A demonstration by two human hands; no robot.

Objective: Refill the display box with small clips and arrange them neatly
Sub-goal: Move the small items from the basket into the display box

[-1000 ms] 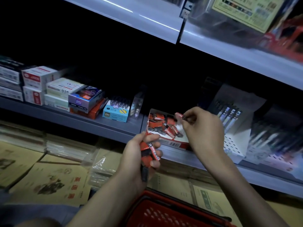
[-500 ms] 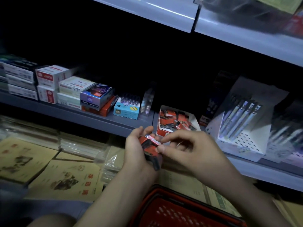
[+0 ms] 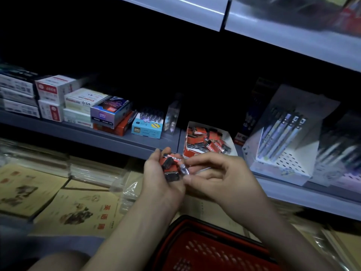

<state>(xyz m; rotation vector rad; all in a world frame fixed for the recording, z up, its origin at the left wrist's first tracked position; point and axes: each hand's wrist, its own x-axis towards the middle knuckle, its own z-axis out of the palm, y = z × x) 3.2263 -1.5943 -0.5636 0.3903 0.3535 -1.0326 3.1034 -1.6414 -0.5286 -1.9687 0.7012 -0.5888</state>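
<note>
- Display box (image 3: 230, 136): white card with a red front, parked at the near edge of the grey shelf (image 3: 117, 138), just beyond both hands, open top facing up and forward.
- Small clips (image 3: 207, 140) inside it: red-and-black packets, jumbled at mixed angles, heaped toward the left and middle, with bare white wall at the right. Judged partly refilled and not yet tidied.
- Left hand (image 3: 159, 181): cupped just near of the box, fingers curled round a handful of packets (image 3: 170, 170).
- Right hand (image 3: 226, 178): up against the left, thumb and forefinger pinching a single packet (image 3: 184, 170) at the edge of that handful. Probably peeling it off for the box.
- Could drag neighbouring packets out of the loose handful while pulling the one free. Likely landing spots are the red basket (image 3: 205, 253) directly below or the booklets (image 3: 78, 210) on the lower level.
- Could also slip from the pinch, given the glossy wrapping.
- Might topple the existing heap over the low red front if dropped onto it rather than laid into the bare right side.
- Could knock the pen stand (image 3: 283, 165) just right of the box with a wide reach. Blue carton (image 3: 146, 128) and stacked boxes on the left look well out of the way.
</note>
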